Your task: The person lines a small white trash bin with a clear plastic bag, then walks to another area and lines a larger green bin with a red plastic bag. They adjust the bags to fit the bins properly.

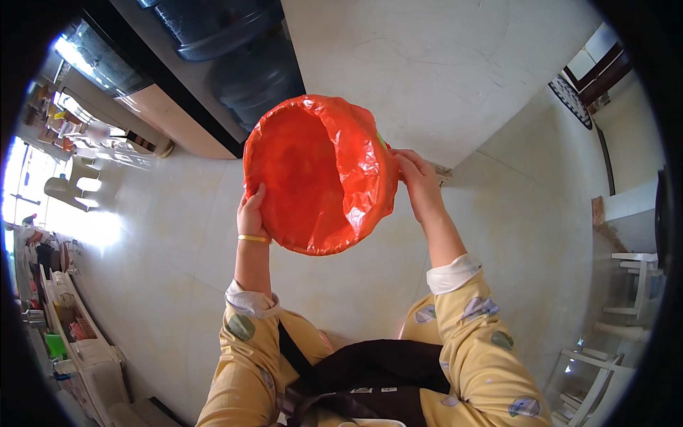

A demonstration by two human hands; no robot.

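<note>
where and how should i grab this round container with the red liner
I'd grip opposite sides of the container: left hand at the left rim, thumb over the edge, right hand against the outer right side. Come from both sides: the wide round mouth faces you, so this keeps it clear. The red liner looks loose and wrinkled, so pinching plastic alone would probably slip.

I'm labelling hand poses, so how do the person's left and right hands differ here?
The left hand has a yellow band at its wrist; the right hand shows none. The left hand lays a thumb over the left edge of the red plastic bag; the right hand has fingers against its outer right side. Both hands touch the bag, and both yellow sleeves end in pale cuffs.
</note>
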